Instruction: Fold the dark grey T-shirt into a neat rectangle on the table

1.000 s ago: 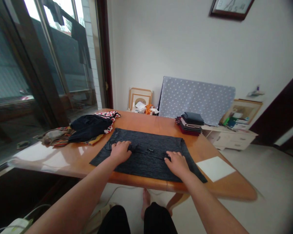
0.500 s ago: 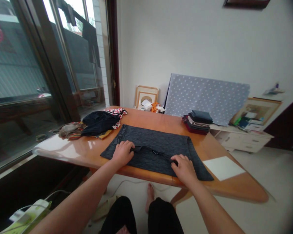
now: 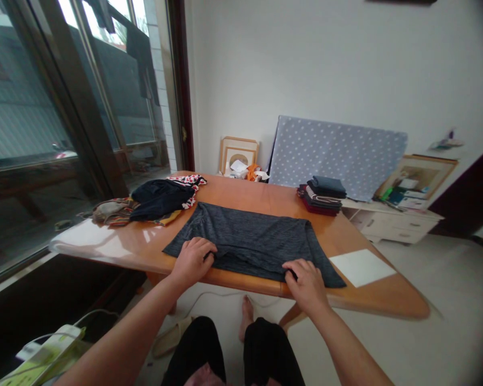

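Note:
A dark grey heathered garment lies spread across the near side of the wooden table, its sides slanting outward toward me. My left hand is closed on the cloth near its front left, fingers curled over the fabric. At the front right, my right hand pinches the same garment between thumb and fingers. A low ridge of loose cloth runs between both hands. What kind of garment it is, I cannot tell.
A rumpled heap of clothes lies at the table's left. Folded clothes are stacked at the back right. A white sheet rests on the wooden table right of the garment. A power strip is low at left.
Both hands have drawn the held cloth slightly toward the table's near edge. The raised fold between them now lies flatter. The view has shifted a little.

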The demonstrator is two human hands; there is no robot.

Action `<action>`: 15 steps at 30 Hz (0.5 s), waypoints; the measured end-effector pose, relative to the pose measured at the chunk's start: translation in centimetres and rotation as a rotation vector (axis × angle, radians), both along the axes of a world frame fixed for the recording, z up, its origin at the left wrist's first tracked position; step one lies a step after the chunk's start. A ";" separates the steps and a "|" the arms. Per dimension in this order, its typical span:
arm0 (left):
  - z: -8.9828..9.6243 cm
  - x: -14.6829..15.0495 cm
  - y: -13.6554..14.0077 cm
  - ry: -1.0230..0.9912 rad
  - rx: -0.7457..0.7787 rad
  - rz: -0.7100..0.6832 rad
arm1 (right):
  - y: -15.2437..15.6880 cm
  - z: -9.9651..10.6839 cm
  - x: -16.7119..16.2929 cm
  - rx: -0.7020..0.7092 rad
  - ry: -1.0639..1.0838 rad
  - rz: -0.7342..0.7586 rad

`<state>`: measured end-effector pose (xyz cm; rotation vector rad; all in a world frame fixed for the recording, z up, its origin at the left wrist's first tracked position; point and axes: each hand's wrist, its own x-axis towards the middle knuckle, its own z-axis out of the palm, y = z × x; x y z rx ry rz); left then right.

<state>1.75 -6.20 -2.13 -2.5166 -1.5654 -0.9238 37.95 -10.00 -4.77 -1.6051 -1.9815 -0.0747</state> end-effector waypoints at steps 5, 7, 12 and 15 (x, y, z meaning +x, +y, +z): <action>0.6 0.4 -0.7 0.005 0.012 0.003 | -0.4 0.3 -0.2 0.014 0.011 -0.002; 0.7 0.5 -0.8 0.018 0.003 -0.013 | -0.7 0.7 -0.3 0.015 -0.009 0.018; -0.2 -1.0 0.0 -0.110 -0.077 0.003 | -1.2 1.0 0.5 0.015 -0.018 0.062; -0.5 -3.2 1.3 -0.340 -0.058 0.271 | -0.4 0.9 1.4 0.086 0.040 -0.012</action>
